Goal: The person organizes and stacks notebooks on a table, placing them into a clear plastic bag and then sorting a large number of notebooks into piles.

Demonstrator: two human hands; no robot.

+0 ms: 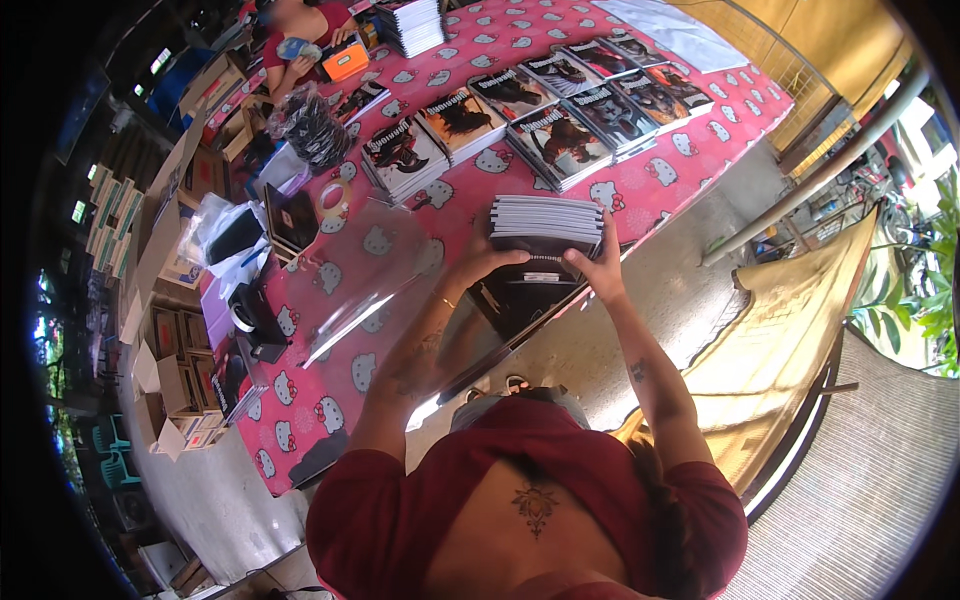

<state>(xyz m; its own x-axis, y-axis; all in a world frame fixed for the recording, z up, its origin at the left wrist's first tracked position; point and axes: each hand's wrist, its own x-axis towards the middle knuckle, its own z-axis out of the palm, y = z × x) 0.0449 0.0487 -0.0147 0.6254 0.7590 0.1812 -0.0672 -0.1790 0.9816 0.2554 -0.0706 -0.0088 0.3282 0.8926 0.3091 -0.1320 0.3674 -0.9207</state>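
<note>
A stack of thin paperback books (546,216) is between my two hands at the table's near edge, white page edges facing away from me. My left hand (484,264) grips its left side, thumb on the dark cover. On the other side my right hand (598,264) holds it the same way, fingers wrapped round the edge. Just below the stack is a black glossy item (525,300), partly hidden, with a small white label. Beyond my hands lie several piles of comic-style books (560,143) with illustrated covers.
A pink patterned cloth (375,330) covers the table. Clear plastic sheeting (365,260), a tape roll (334,200) and a black plastic-wrapped bundle (312,130) lie left. Cardboard boxes (180,350) stand beyond. Across the table a person (300,45) handles an orange box (345,60).
</note>
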